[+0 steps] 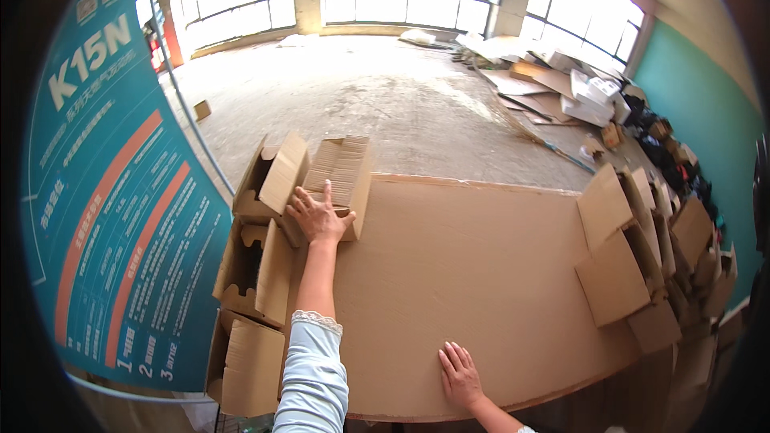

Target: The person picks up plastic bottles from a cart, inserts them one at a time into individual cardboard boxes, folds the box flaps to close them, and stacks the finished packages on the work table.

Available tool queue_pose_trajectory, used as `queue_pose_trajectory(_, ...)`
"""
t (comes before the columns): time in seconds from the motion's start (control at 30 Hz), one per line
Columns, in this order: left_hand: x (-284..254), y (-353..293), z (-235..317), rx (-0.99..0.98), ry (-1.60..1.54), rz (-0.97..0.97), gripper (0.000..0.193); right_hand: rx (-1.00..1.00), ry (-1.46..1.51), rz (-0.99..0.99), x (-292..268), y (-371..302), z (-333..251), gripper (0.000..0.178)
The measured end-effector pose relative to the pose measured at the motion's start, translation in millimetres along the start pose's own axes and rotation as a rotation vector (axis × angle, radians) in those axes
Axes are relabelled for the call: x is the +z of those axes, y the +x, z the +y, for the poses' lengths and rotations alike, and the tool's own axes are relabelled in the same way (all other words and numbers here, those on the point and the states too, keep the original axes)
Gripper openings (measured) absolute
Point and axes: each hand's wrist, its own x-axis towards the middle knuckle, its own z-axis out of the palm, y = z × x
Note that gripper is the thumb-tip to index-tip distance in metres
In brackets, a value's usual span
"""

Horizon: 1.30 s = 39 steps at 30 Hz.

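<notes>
My left hand (321, 218) is stretched forward with its fingers spread. It lies over the near end of a cardboard box (365, 196) packed with a tight row of thin brown cardboard pieces (340, 162). The fingertips also reach the flap of an open carton (286, 174) just to the left; whether they press on it I cannot tell. My right hand (460, 377) rests flat on the cardboard-covered tabletop (481, 265) near its front edge, holding nothing.
More open cartons (257, 269) line the table's left edge beside a teal printed banner (120, 216). Several open boxes (622, 248) crowd the right edge. Beyond lie a broom (553, 147) and a heap of flattened cardboard and white foam (553, 84) along the green wall.
</notes>
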Motion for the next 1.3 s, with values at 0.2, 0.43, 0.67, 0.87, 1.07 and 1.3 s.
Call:
queue_pose_trajectory(0.2,27,-41,0,0.196,-0.13,0.216,0.092,-0.031,-0.004,0.043,-2,-3,7,0.048)
queue_pose_trajectory(0.43,60,-279,22,0.554,-0.311,-0.193,0.093,-0.011,0.021,0.145,20,-11,12,0.047)
queue_pose_trajectory(0.67,39,-402,17,0.391,-0.466,-0.284,0.084,-0.047,0.489,0.227,5,-13,72,0.062)
queue_pose_trajectory(0.87,17,-422,-5,0.127,-0.418,-0.099,0.072,0.105,0.227,0.754,-216,-20,229,0.061)
queue_pose_trajectory(1.07,-1,-439,42,0.178,-0.472,-0.11,0.058,0.374,-0.134,0.462,-332,-58,347,0.063)
queue_pose_trajectory(1.3,-4,-448,77,0.327,-0.576,-0.141,0.04,0.397,0.052,0.038,-327,-72,377,0.031)
